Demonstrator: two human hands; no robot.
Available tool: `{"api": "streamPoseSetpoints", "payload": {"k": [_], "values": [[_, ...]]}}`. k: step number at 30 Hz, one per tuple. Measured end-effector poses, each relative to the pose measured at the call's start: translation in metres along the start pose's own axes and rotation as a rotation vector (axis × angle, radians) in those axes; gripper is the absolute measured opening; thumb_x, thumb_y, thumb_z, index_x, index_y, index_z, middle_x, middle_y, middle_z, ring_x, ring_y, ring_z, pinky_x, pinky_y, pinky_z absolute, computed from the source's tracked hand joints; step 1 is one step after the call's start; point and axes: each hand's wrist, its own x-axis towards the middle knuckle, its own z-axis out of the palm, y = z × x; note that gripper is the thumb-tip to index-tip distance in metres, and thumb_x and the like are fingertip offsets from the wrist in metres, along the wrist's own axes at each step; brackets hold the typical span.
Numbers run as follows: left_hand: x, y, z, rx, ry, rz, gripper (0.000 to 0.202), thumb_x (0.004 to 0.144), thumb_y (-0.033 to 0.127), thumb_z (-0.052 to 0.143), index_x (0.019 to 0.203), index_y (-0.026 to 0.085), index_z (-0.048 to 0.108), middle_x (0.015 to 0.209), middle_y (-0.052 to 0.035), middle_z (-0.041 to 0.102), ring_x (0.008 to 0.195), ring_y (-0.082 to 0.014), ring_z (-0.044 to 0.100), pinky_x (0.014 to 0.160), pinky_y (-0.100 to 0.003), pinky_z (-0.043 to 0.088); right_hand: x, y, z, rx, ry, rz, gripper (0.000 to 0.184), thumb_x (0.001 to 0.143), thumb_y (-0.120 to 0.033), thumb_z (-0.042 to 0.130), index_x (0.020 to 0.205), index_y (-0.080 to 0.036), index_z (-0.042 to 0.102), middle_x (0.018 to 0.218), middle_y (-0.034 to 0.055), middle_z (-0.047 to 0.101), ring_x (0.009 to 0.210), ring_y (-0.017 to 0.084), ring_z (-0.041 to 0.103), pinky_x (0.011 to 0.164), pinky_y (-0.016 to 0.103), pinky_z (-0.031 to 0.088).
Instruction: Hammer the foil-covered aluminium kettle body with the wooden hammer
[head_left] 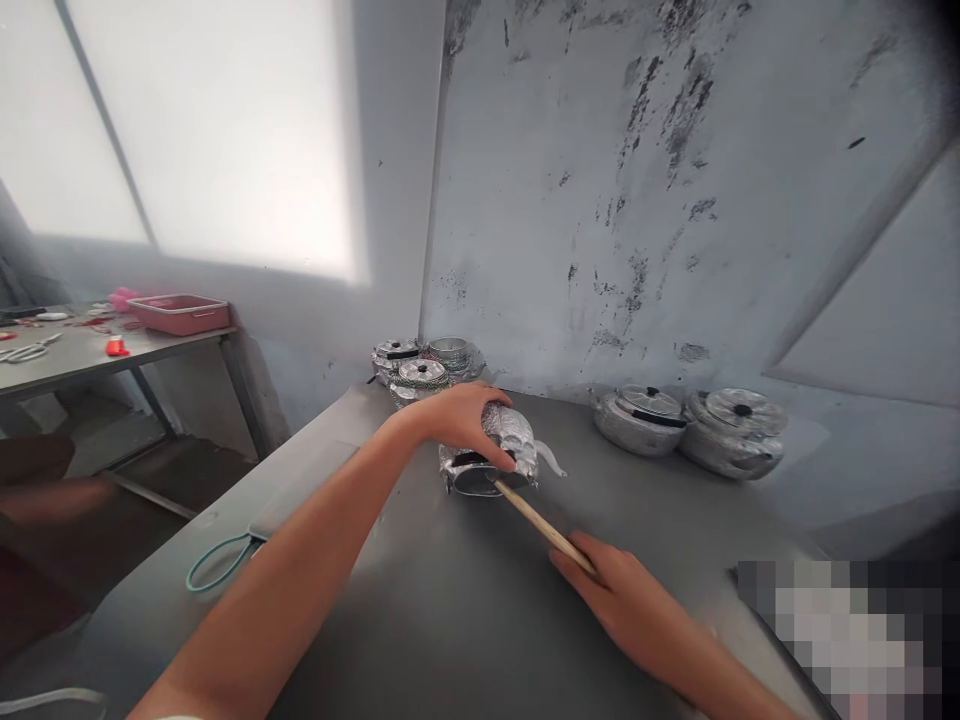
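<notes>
Pressing down on a small embossed metal teapot [501, 452] at mid-table, tipped onto its side with the open mouth facing 6 o'clock and the spout poking toward 3 o'clock. Left hand [463, 418] curled over the top of the body, fingers wrapped down the near side, steadying it against the grey table [420, 610]. Right hand [609, 583] closed around a thin wooden stick [541, 527], held low at 5 o'clock from the teapot, tip running up toward 11 o'clock and meeting the rim of the open mouth; cannot tell whether the tip sits inside or only at the edge.

Judging by position, midway through working on this one piece: firmly held, tool at the opening, no lid on it. Lidded pots [420, 372] clustered at 11 o'clock against the wall corner, two more lidded pots [690, 420] at 2 o'clock, all standing upright with lids on, probably finished or waiting; cannot tell which. Teal cord loop [219, 562] lying near the table's edge at 9 o'clock, untouched. Pink tray [180, 313] on a separate bench far off at 10 o'clock.
</notes>
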Motion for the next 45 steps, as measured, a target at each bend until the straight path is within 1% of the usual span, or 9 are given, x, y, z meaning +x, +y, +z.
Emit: {"api": "streamPoseSetpoints", "payload": {"k": [6,9,12,14,18,22,26,33,45], "values": [[-0.003,0.017,0.004,0.012,-0.070,0.016,0.101,0.059,0.063,0.079,0.146,0.025,0.044,0.143,-0.0108,0.049,0.125,-0.0342,0.054,0.097,-0.036,0.047,-0.006,-0.008,0.001,0.159,-0.047,-0.019,0.035,0.104,-0.050,0.029,0.088,-0.024,0.048,0.076,-0.0010,0.054,0.070,0.018,0.050,0.068,0.031,0.038],[-0.003,0.020,0.007,-0.017,-0.096,0.020,0.102,0.057,0.064,0.080,0.144,0.027,0.044,0.142,-0.0100,0.048,0.122,-0.0331,0.055,0.094,-0.036,0.048,-0.012,-0.015,0.002,0.281,-0.092,-0.041,0.032,0.105,-0.047,0.028,0.112,-0.024,0.050,0.079,-0.0023,0.053,0.069,0.016,0.048,0.067,0.029,0.041],[-0.002,0.020,0.009,-0.042,-0.101,0.037,0.100,0.056,0.066,0.080,0.141,0.028,0.044,0.142,-0.0094,0.049,0.124,-0.0327,0.054,0.094,-0.035,0.047,-0.015,-0.022,0.007,0.361,-0.096,-0.037,0.040,0.105,-0.044,0.028,0.139,-0.026,0.038,0.084,-0.0027,0.055,0.065,0.014,0.046,0.063,0.027,0.041],[-0.001,0.019,0.010,-0.060,-0.108,0.038,0.096,0.059,0.069,0.078,0.139,0.029,0.045,0.141,-0.0085,0.052,0.123,-0.0317,0.055,0.092,-0.034,0.047,-0.017,-0.028,0.011,0.406,-0.086,-0.023,0.045,0.105,-0.044,0.029,0.147,-0.028,0.033,0.085,-0.0031,0.056,0.062,0.012,0.045,0.058,0.026,0.040],[0.002,0.018,0.014,-0.079,-0.104,0.022,0.078,0.073,0.076,0.064,0.134,0.031,0.048,0.134,-0.0059,0.061,0.113,-0.0288,0.062,0.089,-0.034,0.047,-0.017,-0.045,0.018,0.491,-0.102,0.020,0.046,0.105,-0.042,0.030,0.150,-0.032,0.032,0.088,-0.0030,0.060,0.054,0.010,0.042,0.050,0.023,0.036],[0.006,0.015,0.019,-0.079,-0.063,0.008,0.069,0.078,0.075,0.059,0.133,0.033,0.053,0.127,-0.0033,0.066,0.104,-0.0259,0.065,0.084,-0.032,0.048,-0.015,-0.063,0.018,0.431,-0.079,-0.025,0.045,0.104,-0.035,0.033,0.150,-0.034,0.033,0.084,-0.0035,0.061,0.054,0.010,0.044,0.050,0.022,0.038],[0.009,0.009,0.022,-0.124,0.012,0.010,0.061,0.083,0.073,0.056,0.131,0.036,0.061,0.131,0.0016,0.066,0.114,-0.0257,0.062,0.092,-0.033,0.047,-0.010,-0.072,0.014,0.378,-0.049,-0.015,0.043,0.103,-0.032,0.033,0.146,-0.034,0.038,0.082,-0.0030,0.060,0.056,0.011,0.047,0.051,0.022,0.039],[0.014,-0.001,0.024,-0.160,0.054,-0.030,0.061,0.083,0.073,0.055,0.129,0.034,0.067,0.131,0.0036,0.067,0.120,-0.0257,0.060,0.100,-0.032,0.047,-0.006,-0.063,0.021,0.341,-0.040,-0.018,0.043,0.104,-0.033,0.033,0.145,-0.033,0.041,0.082,-0.0026,0.062,0.057,0.012,0.049,0.053,0.023,0.039],[0.014,0.007,0.026,-0.120,0.053,-0.039,0.058,0.084,0.071,0.056,0.127,0.033,0.068,0.129,0.0035,0.068,0.119,-0.0254,0.061,0.099,-0.033,0.048,-0.010,-0.055,0.028,0.380,0.008,-0.066,0.048,0.104,-0.036,0.033,0.151,-0.032,0.038,0.078,-0.0030,0.059,0.055,0.011,0.046,0.050,0.021,0.037]]}}
